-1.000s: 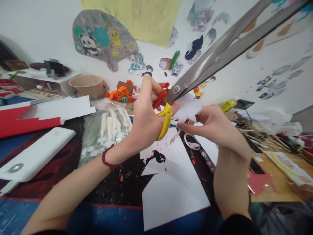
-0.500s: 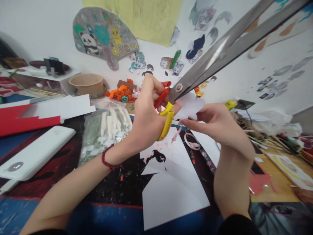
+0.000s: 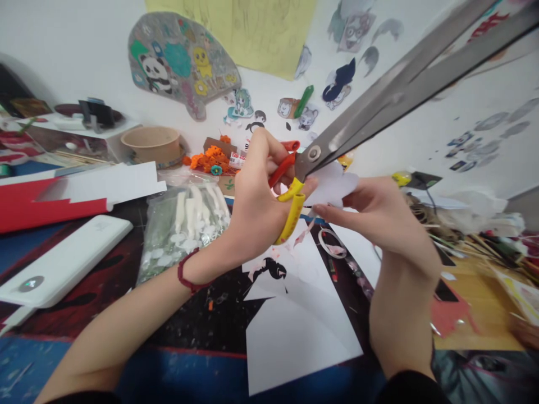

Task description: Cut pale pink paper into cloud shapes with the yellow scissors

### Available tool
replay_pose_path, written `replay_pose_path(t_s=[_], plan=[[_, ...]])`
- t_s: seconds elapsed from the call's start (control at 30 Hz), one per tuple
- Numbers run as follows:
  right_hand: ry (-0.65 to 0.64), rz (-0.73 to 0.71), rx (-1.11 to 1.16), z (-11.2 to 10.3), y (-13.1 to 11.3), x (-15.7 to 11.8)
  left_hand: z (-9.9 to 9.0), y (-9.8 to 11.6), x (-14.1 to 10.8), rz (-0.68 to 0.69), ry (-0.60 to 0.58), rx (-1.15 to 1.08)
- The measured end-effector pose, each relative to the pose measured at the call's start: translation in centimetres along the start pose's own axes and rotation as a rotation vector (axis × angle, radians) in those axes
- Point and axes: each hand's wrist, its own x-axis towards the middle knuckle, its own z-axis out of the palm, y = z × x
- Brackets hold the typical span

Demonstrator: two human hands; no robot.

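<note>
My left hand (image 3: 263, 205), with a dark red cord bracelet at its wrist, is closed round the handles of a large pair of scissors (image 3: 357, 123). One handle is wrapped in red, the other in yellow. The blades point up to the right, away from the paper, slightly apart. A white paper cutout (image 3: 334, 188) with a wavy edge is pinched by my right hand (image 3: 370, 216); my left thumb tip also seems to touch it. A thin pinkish strip (image 3: 305, 233) hangs below the cutout.
White sheets (image 3: 298, 336) with black and pink scraps lie below my hands. Left are a plastic bag (image 3: 181, 230) of white pieces, a white power bank (image 3: 71, 261) and a red sheet (image 3: 50, 205). A tape ring (image 3: 332, 242) lies right; orange flowers (image 3: 214, 158) stand behind.
The view has shifted slightly, so my hands and the scissors sit a little further right. Both grips look the same.
</note>
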Motion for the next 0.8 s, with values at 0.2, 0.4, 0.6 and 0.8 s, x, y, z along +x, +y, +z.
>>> replay_pose_path(t_s=[0.2,0.4,0.6,0.8], plan=[[-0.051,0.015,-0.063,0.03,0.12,0.05,-0.06,-0.06,-0.02,0.034,-0.012,0.03],[-0.068,-0.004,-0.077,-0.18,0.13,0.01,-0.03,-0.08,-0.01,0.033,-0.011,0.039],[-0.091,0.016,-0.121,-0.19,0.23,0.07,0.05,0.0,0.0,0.039,-0.002,0.033],[-0.087,0.014,-0.133,-0.13,0.43,0.05,-0.01,-0.02,-0.03,0.044,-0.009,0.051]])
